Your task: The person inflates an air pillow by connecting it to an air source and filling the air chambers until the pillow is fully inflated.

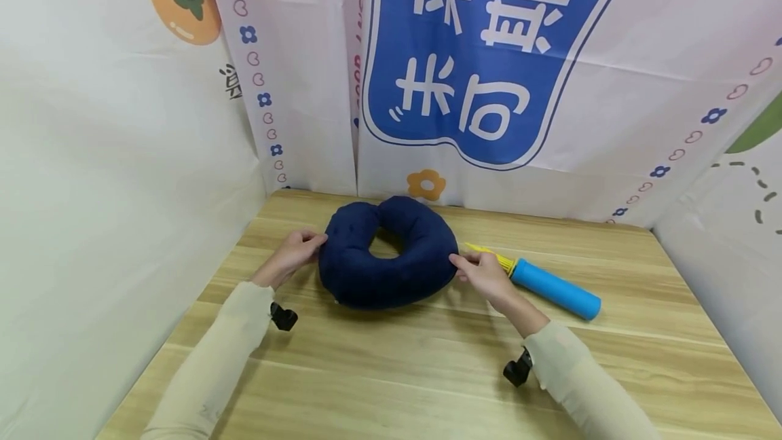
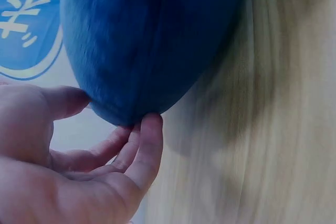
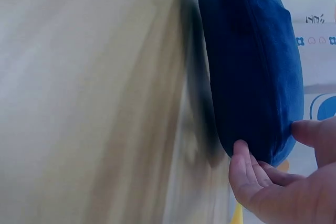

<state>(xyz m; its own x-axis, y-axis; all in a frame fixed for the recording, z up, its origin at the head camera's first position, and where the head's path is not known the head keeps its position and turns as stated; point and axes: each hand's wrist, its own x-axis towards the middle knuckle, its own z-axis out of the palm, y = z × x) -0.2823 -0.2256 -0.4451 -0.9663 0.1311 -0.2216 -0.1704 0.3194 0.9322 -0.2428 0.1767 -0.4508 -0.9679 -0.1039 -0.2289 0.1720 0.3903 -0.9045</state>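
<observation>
A dark blue U-shaped neck pillow (image 1: 387,284) is held between both hands over the far half of the wooden table, its opening facing the back wall. My left hand (image 1: 297,250) pinches its left side, thumb on the upper face and fingers below, as the left wrist view shows on the pillow (image 2: 147,40). On the opposite side my right hand (image 1: 482,275) pinches the right edge the same way. In the right wrist view a shadow lies on the wood beside the pillow (image 3: 252,66), with a gap between them.
Right of the pillow lies a blue hand pump (image 1: 556,288) with a yellow end (image 1: 504,261), close behind the right hand. Printed cloth (image 1: 318,87) hangs along the back and both sides of the table (image 1: 366,386). Each wrist wears a small black camera (image 1: 518,367).
</observation>
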